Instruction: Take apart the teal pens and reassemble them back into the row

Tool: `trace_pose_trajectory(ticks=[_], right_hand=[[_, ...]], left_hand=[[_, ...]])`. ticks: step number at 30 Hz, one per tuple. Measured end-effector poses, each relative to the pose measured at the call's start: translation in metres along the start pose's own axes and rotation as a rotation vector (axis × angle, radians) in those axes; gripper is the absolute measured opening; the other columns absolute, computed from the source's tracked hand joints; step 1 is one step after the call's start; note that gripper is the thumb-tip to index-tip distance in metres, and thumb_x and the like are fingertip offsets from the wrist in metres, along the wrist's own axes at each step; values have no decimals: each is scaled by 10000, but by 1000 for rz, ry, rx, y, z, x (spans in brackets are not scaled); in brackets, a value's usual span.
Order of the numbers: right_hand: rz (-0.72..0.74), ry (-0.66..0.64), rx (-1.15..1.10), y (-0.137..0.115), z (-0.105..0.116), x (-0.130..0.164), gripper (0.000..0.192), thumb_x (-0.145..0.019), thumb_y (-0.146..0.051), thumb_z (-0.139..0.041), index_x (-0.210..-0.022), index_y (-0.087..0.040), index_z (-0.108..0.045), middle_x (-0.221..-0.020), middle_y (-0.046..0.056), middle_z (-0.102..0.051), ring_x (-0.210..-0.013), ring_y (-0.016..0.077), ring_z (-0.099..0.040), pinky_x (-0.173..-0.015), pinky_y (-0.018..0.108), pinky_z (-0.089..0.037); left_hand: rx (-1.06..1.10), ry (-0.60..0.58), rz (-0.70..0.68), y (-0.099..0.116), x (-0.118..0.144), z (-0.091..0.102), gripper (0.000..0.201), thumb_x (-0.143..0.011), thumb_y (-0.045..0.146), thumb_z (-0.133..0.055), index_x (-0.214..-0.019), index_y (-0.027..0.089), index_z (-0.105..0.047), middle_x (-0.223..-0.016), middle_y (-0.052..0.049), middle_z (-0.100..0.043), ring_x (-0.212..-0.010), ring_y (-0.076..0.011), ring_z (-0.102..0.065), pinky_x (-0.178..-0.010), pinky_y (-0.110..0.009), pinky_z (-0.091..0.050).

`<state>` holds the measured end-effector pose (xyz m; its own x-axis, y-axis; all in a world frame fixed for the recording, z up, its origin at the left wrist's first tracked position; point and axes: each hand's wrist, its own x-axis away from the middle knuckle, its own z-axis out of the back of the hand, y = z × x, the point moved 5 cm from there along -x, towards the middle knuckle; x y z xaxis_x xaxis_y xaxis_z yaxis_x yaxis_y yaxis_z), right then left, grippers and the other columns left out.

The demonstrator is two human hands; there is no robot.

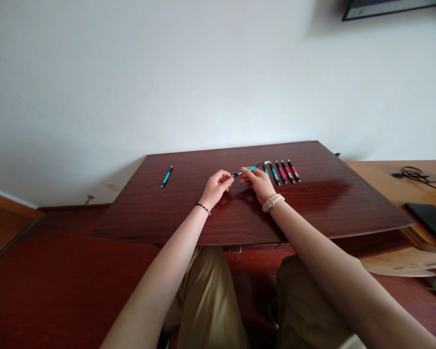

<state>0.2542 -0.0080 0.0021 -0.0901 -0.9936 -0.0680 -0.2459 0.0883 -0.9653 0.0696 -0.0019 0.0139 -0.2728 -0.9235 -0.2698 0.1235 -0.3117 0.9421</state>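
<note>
A person seated at a dark red-brown polished wooden tabletop [312, 208] holds a slim teal and black pen [249, 169] just above its middle. The left hand [217, 186] pinches the pen's near end between its fingertips; the right hand [258, 183] grips the barrel. Just right of the hands, a row of five pens [282, 172], two teal and three red, lies side by side. A single teal pen [166, 176] lies well apart on the left.
</note>
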Motion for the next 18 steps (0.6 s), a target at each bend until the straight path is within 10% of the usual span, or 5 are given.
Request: trace_pose_trajectory(ticks=[18], right_hand=[[37,-17,15,-1,-2,0,554,-722,-681,-905,-956,-199,-765,-968,76,-809,-725,145,-703,-641,258,-523]], left_hand=[[-17,2,-11,0,-1,0,276,-968,467,-677,-900,201,-663,-701,11,-604,-623,-129,-539,-629,-273,-431]])
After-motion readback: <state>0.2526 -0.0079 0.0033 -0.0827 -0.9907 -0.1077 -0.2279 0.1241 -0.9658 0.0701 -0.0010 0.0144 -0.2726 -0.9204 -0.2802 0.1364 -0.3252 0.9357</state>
